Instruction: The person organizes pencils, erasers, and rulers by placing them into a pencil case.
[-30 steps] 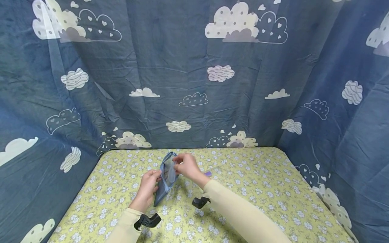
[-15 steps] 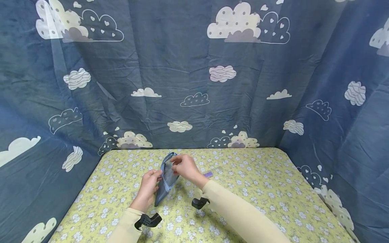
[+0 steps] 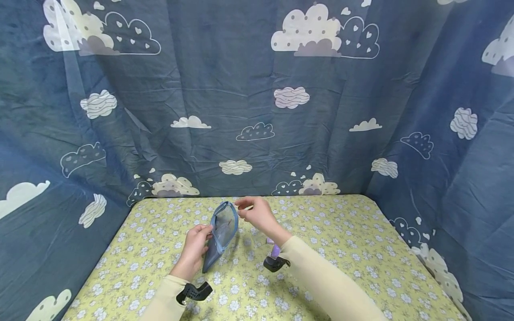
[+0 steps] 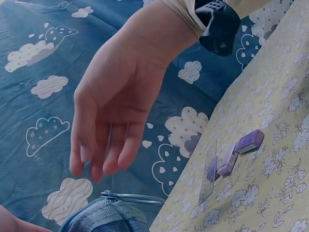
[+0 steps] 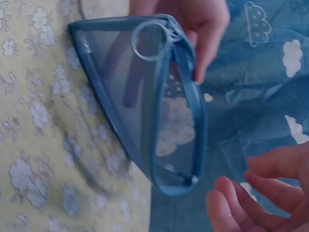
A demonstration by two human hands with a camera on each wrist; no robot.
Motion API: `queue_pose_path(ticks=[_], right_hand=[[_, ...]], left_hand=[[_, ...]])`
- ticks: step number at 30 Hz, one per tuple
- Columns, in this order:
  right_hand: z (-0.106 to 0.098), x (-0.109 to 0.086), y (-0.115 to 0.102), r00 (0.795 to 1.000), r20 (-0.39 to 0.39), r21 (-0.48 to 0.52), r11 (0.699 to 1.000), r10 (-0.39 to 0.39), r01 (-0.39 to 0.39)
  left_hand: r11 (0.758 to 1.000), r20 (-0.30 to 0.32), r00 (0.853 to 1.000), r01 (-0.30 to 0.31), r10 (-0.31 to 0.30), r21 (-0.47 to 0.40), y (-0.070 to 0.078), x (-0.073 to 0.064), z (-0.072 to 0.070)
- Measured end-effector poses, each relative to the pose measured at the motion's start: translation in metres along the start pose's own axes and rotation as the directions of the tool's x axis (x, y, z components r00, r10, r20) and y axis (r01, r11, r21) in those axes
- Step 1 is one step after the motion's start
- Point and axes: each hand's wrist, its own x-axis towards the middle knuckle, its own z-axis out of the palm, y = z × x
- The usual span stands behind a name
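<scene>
A see-through pouch with blue trim (image 3: pixel 214 254) hangs tilted over the cloth, its zipped mouth wide open and facing up and right. My left hand (image 3: pixel 196 245) pinches the left side of its rim between thumb and fingers. In the right wrist view, a round ring pull (image 5: pixel 146 41) hangs from the zip, and left fingers show through the clear wall. Just right of the mouth, my right hand (image 3: pixel 259 214) hovers with loosely bent fingers. Seen from the left wrist, this right hand (image 4: pixel 118 96) holds nothing, fingers pointing down above the pouch's zip (image 4: pixel 133 197).
On the flowered yellow cloth (image 3: pixel 337 254) lie two small purple blocks (image 4: pixel 250 141), partly behind my right sleeve in the head view. A clear flat piece with markings (image 4: pixel 208 176) lies beside them. A blue cloud-print curtain (image 3: pixel 225 151) closes off the back and sides.
One second ago my right hand held a clear strip inside the pouch's mouth. It has let go and drawn back up and right. My left hand has stayed on the rim.
</scene>
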Motion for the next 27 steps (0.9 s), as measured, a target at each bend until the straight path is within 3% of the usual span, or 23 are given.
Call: queue_pose_path(ticks=[9,27], right_hand=[[-0.032,-0.002,0.005,1.000,0.018,-0.061,0.998,-0.012,0.013],[-0.070,-0.006,0.051,0.995,0.100,-0.062,0.997,-0.028,0.034]], left_hand=[[1.000,0.002,1.000,0.010,-0.010,-0.013,0.000,0.000,-0.001],[1.000,-0.004,1.000,0.002,-0.002,-0.002,-0.003,0.001,0.000]])
